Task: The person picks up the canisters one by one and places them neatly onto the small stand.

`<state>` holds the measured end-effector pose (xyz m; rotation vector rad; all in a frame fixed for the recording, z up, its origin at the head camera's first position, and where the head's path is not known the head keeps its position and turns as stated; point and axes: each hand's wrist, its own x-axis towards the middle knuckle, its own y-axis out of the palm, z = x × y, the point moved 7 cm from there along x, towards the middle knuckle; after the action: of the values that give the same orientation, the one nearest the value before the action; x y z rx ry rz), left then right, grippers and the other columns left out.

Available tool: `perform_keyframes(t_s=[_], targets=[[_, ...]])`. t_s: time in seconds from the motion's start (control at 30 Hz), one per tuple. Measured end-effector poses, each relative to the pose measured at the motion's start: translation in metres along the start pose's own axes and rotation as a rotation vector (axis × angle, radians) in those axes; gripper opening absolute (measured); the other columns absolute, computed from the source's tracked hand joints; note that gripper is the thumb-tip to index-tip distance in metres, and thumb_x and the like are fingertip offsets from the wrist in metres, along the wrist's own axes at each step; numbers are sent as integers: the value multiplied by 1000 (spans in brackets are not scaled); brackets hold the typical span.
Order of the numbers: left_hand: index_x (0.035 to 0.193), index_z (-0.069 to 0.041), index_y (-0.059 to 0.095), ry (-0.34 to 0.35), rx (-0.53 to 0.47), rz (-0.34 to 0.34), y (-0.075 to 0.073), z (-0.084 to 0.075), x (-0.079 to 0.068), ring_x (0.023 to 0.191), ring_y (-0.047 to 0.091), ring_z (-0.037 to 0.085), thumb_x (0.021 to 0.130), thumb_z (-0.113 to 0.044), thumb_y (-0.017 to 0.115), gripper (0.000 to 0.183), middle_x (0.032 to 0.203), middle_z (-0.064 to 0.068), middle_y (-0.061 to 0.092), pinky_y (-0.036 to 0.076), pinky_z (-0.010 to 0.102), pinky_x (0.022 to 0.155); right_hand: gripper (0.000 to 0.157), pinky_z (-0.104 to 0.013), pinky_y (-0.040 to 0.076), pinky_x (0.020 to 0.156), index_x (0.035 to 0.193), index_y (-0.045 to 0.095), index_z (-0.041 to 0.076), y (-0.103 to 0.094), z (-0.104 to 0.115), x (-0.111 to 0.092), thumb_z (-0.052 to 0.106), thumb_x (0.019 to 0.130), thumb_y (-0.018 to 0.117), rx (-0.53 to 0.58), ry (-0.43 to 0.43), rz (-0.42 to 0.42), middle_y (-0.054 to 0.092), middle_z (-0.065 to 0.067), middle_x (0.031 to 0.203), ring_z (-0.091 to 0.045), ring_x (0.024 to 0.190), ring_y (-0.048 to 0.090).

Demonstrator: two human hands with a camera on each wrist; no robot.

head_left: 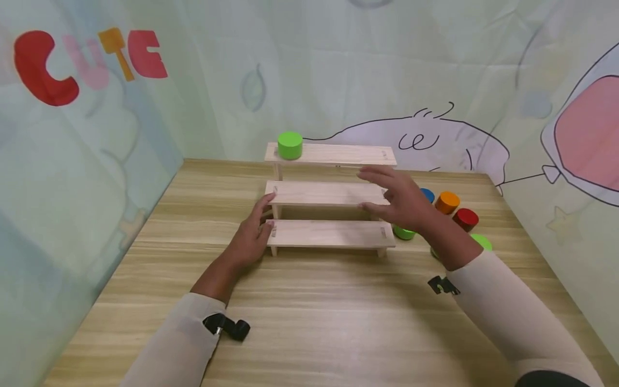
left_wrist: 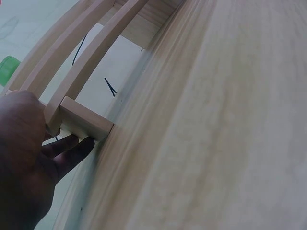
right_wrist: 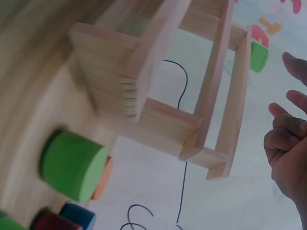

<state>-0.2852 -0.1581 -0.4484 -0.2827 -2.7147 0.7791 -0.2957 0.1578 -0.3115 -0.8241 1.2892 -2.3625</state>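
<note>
Wooden stand [head_left: 329,234]: your left hand [head_left: 247,242] grips one end, your right hand [head_left: 403,200] hovers, fingers apart; steady both ends evenly

A pale green, creased backdrop [head_left: 300,75] surrounds my light-brown, wood-grained tabletop [head_left: 314,312] on three sides. Printed on the backdrop I see red, pink and orange CUTE letters [head_left: 95,79] to my left, a black-outlined pink balloon [head_left: 590,134] to my right.

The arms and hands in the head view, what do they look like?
The left hand and right hand are a person's, bare, without gloves. The left sleeve and right sleeve are long and pale, each with a small black gadget at its end.
</note>
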Motion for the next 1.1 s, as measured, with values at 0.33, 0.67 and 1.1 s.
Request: perform_keyframes(t_s=[0.33,0.67,1.1], targets=[[174,-33,19,-1,7,-11,-2,0,-2,157,46,47,117,-12,42,65,172,26,41,45,69,122,61,-20,41,52,144,71,7,-13,-16,-56,13,88,93,9,-25,-127,65,-13,153,-7,67,45],[174,-32,19,1,11,-10,-1,1,-3,156,47,48,117,-12,42,65,172,27,41,44,69,122,66,-13,47,56,148,69,9,-21,-35,-98,0,87,90,223,122,-171,64,-18,154,9,90,55],[174,-33,18,-8,11,1,0,-1,0,156,47,47,117,-13,42,64,172,26,40,44,68,123,59,-9,57,77,152,66,16,-28,-84,-148,18,97,86,154,415,-250,64,-16,155,-12,130,61]])
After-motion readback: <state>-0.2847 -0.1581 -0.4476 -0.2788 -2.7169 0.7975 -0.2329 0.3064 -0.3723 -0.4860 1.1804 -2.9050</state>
